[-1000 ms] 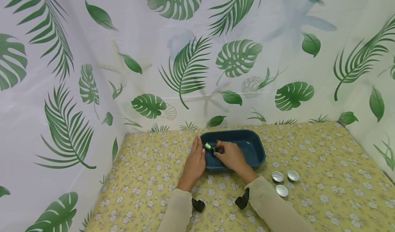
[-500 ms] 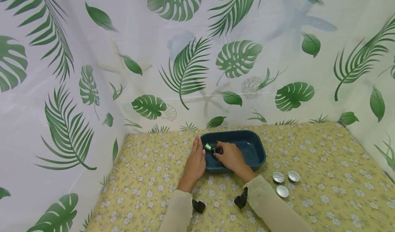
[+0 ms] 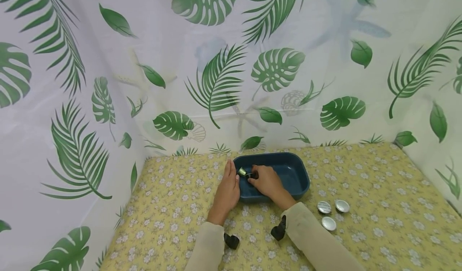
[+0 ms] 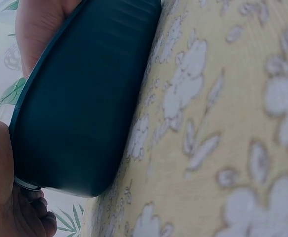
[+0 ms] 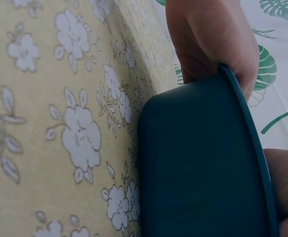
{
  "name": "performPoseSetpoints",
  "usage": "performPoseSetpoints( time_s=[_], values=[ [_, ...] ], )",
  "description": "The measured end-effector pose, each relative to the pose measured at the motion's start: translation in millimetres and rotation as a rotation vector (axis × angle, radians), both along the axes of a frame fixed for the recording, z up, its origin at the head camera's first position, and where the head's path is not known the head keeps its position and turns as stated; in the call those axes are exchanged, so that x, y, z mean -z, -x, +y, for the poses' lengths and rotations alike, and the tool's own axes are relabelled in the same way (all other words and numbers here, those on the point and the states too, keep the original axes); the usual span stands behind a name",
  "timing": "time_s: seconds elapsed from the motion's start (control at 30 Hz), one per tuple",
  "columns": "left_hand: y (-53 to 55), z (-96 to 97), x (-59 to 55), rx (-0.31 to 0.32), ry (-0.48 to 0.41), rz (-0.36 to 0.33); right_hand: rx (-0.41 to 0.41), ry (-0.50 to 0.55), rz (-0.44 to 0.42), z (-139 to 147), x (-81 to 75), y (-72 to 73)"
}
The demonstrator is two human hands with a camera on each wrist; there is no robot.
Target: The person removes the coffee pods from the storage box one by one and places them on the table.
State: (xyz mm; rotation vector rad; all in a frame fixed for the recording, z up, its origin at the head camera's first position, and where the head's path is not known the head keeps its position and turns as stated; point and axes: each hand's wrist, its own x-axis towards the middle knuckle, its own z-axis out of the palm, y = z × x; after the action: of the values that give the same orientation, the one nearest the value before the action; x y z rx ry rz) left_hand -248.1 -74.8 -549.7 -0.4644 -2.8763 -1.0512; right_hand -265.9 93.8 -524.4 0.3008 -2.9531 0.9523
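Note:
A dark blue rectangular tub stands on the table, seen from outside in both wrist views. My left hand holds its left end, thumb over the rim and fingers along the outer wall. Inside the tub, my right hand pinches a dark coffee capsule with its fingertips near the left end. A green capsule lies just left of those fingers. In the wrist views the tub's wall hides the capsules.
Three capsules with silver lids up, among them one with a printed lid, sit on the floral tablecloth right of the tub. A leaf-patterned curtain rises behind the table and on both sides.
The orange capsule seen earlier beside my right fingertips is now hidden. My right hand and forearm have shifted slightly left. My left hand stays at the tub's left end.

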Motion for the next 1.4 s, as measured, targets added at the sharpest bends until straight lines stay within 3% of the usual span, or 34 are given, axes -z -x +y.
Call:
performPoseSetpoints(
  time_s=[1.13, 1.4],
  values=[
    [0.5, 0.1, -1.2, 0.003, 0.006, -0.003, 0.024, -0.02, 0.005, -11, 0.9, 6.6],
    [0.0, -1.6, -1.3, 0.0, 0.012, -0.001, -0.003, -0.015, 0.008, -10, 2.9, 8.8]
  ],
)
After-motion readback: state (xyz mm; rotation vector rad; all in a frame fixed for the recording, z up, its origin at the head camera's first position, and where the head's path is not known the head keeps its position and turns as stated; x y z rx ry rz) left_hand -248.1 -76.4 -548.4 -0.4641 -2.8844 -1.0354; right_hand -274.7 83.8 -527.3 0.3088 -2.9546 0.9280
